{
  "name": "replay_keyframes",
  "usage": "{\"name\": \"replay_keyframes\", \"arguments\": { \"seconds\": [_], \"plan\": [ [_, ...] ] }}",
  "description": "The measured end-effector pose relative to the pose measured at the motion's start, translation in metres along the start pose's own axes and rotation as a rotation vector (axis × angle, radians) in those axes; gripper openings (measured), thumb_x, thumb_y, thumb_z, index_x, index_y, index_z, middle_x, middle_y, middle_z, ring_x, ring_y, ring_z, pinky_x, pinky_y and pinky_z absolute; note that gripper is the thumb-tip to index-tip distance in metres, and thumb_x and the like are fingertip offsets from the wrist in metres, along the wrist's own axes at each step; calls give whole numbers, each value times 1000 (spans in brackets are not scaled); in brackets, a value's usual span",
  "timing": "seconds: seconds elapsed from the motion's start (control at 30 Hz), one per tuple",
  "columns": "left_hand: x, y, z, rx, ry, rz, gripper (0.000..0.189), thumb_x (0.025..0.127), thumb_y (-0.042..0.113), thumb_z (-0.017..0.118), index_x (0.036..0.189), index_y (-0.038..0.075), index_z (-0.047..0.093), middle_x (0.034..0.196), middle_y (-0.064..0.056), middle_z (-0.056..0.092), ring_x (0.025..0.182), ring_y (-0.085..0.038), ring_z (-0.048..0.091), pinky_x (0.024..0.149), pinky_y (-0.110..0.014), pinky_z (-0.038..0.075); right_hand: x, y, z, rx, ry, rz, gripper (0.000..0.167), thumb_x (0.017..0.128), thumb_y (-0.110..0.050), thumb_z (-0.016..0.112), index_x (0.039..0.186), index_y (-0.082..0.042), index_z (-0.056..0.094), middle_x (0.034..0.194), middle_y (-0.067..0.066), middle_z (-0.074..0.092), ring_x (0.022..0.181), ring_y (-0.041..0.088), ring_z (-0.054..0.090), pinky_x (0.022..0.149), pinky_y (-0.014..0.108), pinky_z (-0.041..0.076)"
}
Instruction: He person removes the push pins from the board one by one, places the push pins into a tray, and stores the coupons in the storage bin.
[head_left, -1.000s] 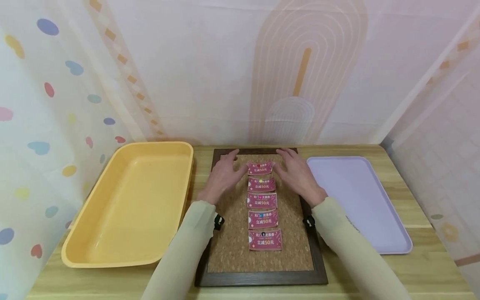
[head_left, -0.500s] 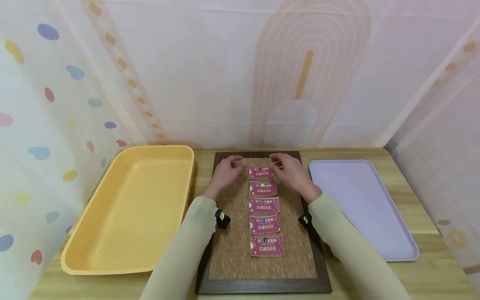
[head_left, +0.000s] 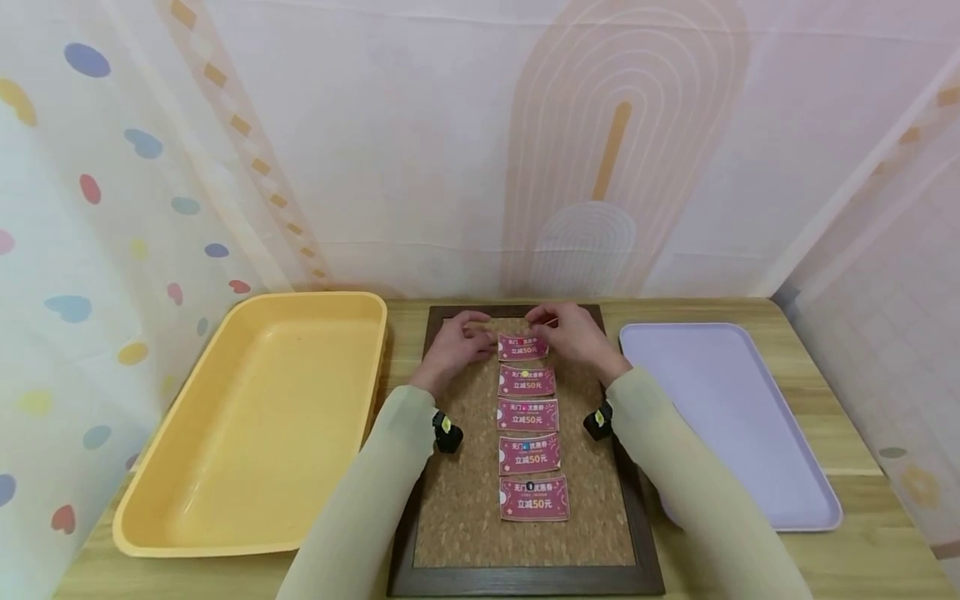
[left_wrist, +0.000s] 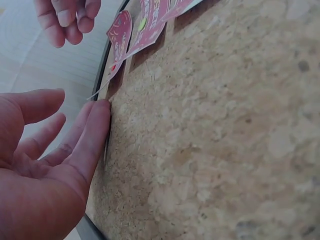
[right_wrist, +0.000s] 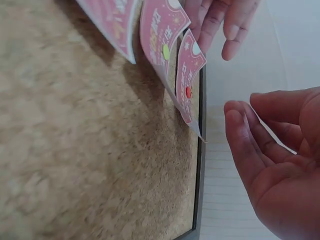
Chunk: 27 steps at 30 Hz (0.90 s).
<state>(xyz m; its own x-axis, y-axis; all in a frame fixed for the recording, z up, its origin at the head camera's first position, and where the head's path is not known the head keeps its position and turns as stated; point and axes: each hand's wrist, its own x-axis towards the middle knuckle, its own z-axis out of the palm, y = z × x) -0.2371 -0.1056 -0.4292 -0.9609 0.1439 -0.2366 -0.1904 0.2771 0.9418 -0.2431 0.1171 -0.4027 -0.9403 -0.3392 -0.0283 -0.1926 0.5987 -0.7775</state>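
A cork board (head_left: 457,508) in a dark frame lies on the table, bearing several pink paper coupons in one column. Each carries a small pushpin near its middle; the top coupon (head_left: 523,352) has a red pushpin (right_wrist: 188,92), and the second coupon a yellow pushpin (head_left: 525,374). My left hand (head_left: 456,344) is at the top coupon's left edge, its fingers extended with fingertips close to the board. On the other side my right hand (head_left: 573,336) hovers by the coupon's upper right corner, thumb and fingers loosely bent with nothing visible between them. The coupons' edges curl up from the cork.
A deep yellow tray (head_left: 123,508) stands left of the board, and a shallow lilac tray (head_left: 742,417) lies to the right. Behind the wooden table (head_left: 825,350) hangs a patterned cloth backdrop (head_left: 420,167).
Both hands have drawn in from spread fingers to loosely bent ones. My right hand has moved left to the top coupon's upper corner; the left stays at its left edge.
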Motion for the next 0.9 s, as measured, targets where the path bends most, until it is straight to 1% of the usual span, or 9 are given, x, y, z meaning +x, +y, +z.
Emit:
{"name": "replay_keyframes", "arguments": {
  "seconds": [0.17,0.27,0.37,0.47,0.53,0.6,0.77,0.9],
  "plan": [
    [3,-2,0,10,-17,1,36,104,12,62,138,3,58,124,-21,67,112,-31,69,98,-40,55,6,0,-1,13,-42,4,25,104,-12,61,124,1,70,117,15,68,106,29,63,88,41,53],
    [3,-3,0,29,-26,17,34,102,12,64,135,3,62,122,-20,67,111,-29,68,97,-40,55,10,3,0,9,-73,-5,25,103,-12,61,122,2,70,113,15,69,100,27,62,84,38,52],
    [3,-4,-1,108,-47,67,31,100,14,68,130,4,67,118,-16,70,107,-27,67,95,-40,54,13,6,0,9,-99,5,25,103,-11,62,122,2,71,111,15,69,96,25,61,82,36,51],
    [3,-4,-1,230,-69,155,25,99,16,70,122,6,73,115,-11,73,104,-24,65,92,-39,51,16,9,1,14,-118,29,24,103,-11,62,121,2,71,112,15,69,95,24,61,83,37,51],
    [3,-3,0,281,-80,202,22,99,16,70,117,6,76,113,-10,74,102,-24,64,91,-39,51,16,10,1,19,-127,39,24,103,-11,62,121,1,71,113,15,70,95,24,61,85,37,51],
    [4,-3,1,321,-76,229,19,99,15,70,114,6,78,113,-8,75,103,-22,64,91,-38,51,17,12,1,23,-135,43,23,103,-11,62,121,1,72,112,15,70,94,24,61,85,37,51],
    [5,-3,4,383,-47,231,18,99,16,71,112,7,80,113,-8,76,105,-22,66,92,-38,52,17,16,2,41,-161,69,21,103,-12,63,118,0,73,107,13,70,88,22,61,81,35,52],
    [6,-5,7,406,-37,226,17,99,16,71,111,8,81,114,-8,75,107,-24,66,94,-41,52,17,17,3,46,-170,83,21,103,-12,63,117,-1,73,104,12,71,87,21,61,80,33,53]
  ]
}}
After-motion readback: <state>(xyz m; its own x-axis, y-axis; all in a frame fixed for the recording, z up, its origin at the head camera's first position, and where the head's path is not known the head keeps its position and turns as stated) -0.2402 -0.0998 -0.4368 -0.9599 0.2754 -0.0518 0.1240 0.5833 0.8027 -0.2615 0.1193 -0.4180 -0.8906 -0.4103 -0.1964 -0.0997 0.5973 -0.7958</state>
